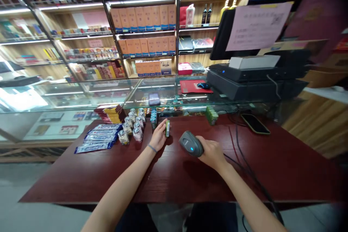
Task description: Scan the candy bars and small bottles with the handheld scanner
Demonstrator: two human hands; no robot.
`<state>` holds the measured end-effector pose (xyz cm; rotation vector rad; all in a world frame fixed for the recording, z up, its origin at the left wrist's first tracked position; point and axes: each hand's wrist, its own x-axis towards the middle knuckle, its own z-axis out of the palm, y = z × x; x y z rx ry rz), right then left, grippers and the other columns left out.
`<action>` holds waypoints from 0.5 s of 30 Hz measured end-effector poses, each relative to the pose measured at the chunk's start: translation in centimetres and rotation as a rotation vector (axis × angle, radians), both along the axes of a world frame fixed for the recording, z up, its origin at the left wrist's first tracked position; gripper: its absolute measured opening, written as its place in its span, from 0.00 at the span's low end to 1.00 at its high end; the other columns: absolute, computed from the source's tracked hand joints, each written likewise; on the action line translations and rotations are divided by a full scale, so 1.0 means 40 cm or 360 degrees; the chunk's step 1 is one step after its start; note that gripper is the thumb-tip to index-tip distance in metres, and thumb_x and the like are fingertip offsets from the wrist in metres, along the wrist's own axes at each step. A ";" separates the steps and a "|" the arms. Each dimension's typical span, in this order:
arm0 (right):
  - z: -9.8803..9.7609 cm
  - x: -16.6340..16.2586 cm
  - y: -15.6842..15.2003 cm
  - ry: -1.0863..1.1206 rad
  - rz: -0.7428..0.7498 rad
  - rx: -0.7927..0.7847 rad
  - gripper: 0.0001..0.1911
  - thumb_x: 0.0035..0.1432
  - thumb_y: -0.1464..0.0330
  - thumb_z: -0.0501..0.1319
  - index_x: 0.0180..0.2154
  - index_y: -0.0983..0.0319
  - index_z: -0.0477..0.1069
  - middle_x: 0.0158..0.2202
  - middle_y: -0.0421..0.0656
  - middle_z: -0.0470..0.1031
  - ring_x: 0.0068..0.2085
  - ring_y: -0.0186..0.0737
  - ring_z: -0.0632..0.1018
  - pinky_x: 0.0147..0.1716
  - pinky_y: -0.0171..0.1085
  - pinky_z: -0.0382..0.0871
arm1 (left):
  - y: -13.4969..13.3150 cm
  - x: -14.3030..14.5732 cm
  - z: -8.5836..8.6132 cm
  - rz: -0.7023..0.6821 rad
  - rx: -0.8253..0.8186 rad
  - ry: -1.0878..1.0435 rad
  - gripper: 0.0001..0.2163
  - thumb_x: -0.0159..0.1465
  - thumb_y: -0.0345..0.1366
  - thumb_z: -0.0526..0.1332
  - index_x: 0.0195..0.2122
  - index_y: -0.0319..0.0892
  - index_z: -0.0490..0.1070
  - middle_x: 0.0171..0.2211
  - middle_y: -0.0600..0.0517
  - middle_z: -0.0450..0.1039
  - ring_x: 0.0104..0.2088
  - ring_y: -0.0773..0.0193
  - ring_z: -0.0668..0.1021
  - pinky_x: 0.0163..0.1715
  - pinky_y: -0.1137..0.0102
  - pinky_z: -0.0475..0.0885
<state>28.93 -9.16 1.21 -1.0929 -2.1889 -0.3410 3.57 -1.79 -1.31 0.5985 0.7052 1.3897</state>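
Observation:
My right hand (pixel 212 152) is wrapped round the handle of a grey barcode scanner (pixel 189 143), whose blue light is lit. The scanner head points left, toward my left hand (pixel 158 137). Between the fingers of that hand is a small green pack (pixel 168 129) with a white label facing the scanner; its exact kind is too small to tell. Just beyond my left hand stands a row of small dark teal containers (pixel 153 119). Left of these are several small jars with silvery lids (pixel 137 133). Farther back on the right sits a group of green packs (pixel 211 115).
Blue-and-white sachets (pixel 99 137) and stacked red and yellow packs (pixel 110 113) occupy the left of the brown table (pixel 163 181). A phone (pixel 255 123) and the scanner cable (pixel 248 172) lie on the right. Behind stand a glass counter (pixel 114 96) and a monitor (pixel 222 36).

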 end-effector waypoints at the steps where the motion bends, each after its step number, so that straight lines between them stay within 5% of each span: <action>1: -0.006 -0.015 -0.002 -0.0026 0.0044 -0.0021 0.19 0.49 0.70 0.56 0.46 0.64 0.66 0.30 0.42 0.79 0.29 0.41 0.80 0.29 0.36 0.63 | -0.001 -0.013 -0.005 0.0024 -0.0007 -0.0008 0.19 0.61 0.32 0.66 0.54 0.42 0.71 0.43 0.48 0.77 0.38 0.67 0.79 0.32 0.76 0.73; 7: -0.047 -0.040 -0.028 -0.0139 0.0185 -0.0063 0.25 0.47 0.70 0.56 0.50 0.66 0.64 0.33 0.43 0.80 0.31 0.41 0.80 0.31 0.37 0.64 | 0.001 -0.038 -0.025 0.0095 0.0005 -0.0082 0.19 0.61 0.32 0.66 0.53 0.44 0.71 0.45 0.47 0.76 0.40 0.64 0.79 0.33 0.73 0.74; 15: -0.053 -0.036 -0.027 -0.0129 0.0192 -0.0168 0.20 0.46 0.71 0.57 0.44 0.63 0.67 0.32 0.41 0.79 0.32 0.41 0.80 0.31 0.37 0.63 | 0.010 -0.040 -0.034 0.0021 -0.0018 -0.0100 0.18 0.60 0.34 0.67 0.52 0.46 0.72 0.48 0.48 0.75 0.41 0.65 0.78 0.38 0.70 0.73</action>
